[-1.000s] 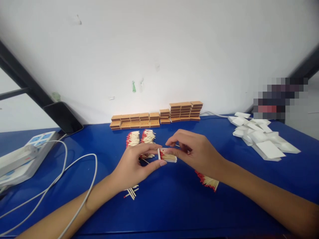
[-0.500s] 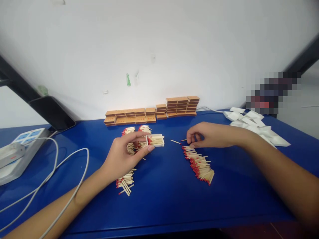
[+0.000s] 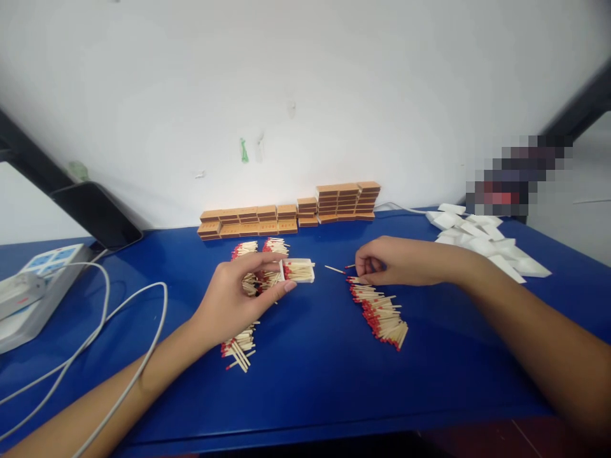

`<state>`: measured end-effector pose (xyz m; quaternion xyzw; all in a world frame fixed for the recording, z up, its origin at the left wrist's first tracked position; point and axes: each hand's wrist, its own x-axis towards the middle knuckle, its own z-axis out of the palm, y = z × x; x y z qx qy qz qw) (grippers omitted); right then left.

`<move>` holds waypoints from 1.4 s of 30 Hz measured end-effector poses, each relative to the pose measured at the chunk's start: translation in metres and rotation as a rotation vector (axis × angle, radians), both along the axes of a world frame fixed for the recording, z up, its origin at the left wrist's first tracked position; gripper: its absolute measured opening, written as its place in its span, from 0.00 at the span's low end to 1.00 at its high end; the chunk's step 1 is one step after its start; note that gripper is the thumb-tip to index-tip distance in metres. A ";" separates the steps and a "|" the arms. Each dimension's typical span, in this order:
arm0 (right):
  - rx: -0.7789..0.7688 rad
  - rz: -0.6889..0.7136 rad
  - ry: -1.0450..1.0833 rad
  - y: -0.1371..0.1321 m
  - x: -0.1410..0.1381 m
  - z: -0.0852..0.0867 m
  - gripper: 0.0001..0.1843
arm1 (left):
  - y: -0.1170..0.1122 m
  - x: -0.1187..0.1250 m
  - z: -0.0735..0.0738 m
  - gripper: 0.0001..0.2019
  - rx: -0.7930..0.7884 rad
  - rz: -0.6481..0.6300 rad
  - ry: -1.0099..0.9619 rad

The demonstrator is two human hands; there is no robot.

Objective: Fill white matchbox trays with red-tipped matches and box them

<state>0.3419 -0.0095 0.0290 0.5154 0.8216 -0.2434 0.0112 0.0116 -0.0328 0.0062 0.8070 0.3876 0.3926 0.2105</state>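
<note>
My left hand (image 3: 243, 286) grips the end of a small white matchbox tray (image 3: 309, 272) between thumb and fingers. Matches (image 3: 296, 271) lie inside the tray, their red heads toward my hand. My right hand (image 3: 382, 261) is curled at the far end of a long heap of matches (image 3: 379, 312); its fingertips are close together, and what they hold, if anything, is hidden. A loose match (image 3: 335, 270) lies just left of those fingers, with another match end (image 3: 350, 266) showing beside them. More matches (image 3: 241, 346) lie in heaps around and partly beneath my left hand.
Stacked brown matchboxes (image 3: 279, 219) line the wall at the back. White empty trays (image 3: 482, 235) are piled at the right. On the left stand a power strip (image 3: 48, 299), with looping white cable (image 3: 165, 318), and a dark phone (image 3: 98, 213). All rest on a blue tabletop (image 3: 305, 381).
Both hands stay nearly where they were; the right fingers remain at the top of the match heap. The whole view has shifted slightly.
</note>
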 end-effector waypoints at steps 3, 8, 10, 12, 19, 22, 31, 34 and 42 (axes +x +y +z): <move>-0.011 0.004 -0.013 -0.002 0.000 0.000 0.10 | 0.000 0.000 0.000 0.20 0.010 -0.002 0.002; -0.044 -0.003 -0.005 -0.005 -0.002 0.001 0.07 | 0.000 0.000 0.001 0.20 0.008 0.000 0.018; -0.053 -0.001 0.000 -0.004 -0.002 0.000 0.05 | 0.000 0.000 0.001 0.20 0.010 0.001 0.031; -0.051 -0.005 0.013 -0.002 -0.002 -0.001 0.04 | 0.000 -0.001 0.001 0.20 0.017 0.000 0.039; 0.000 -0.003 0.151 -0.003 -0.009 0.005 0.08 | 0.000 0.000 0.001 0.19 0.023 -0.035 0.049; 0.072 0.019 0.288 -0.012 -0.022 0.010 0.11 | -0.002 0.001 0.000 0.19 0.027 -0.055 0.068; 0.444 0.085 0.393 -0.045 -0.069 0.001 0.05 | -0.012 0.011 -0.003 0.17 0.105 -0.170 0.096; 0.480 0.098 0.385 -0.049 -0.074 -0.002 0.05 | -0.013 0.012 -0.003 0.16 0.106 -0.192 0.089; 0.511 0.154 0.395 -0.043 -0.067 -0.003 0.06 | -0.013 0.012 0.000 0.17 -0.031 -0.173 -0.001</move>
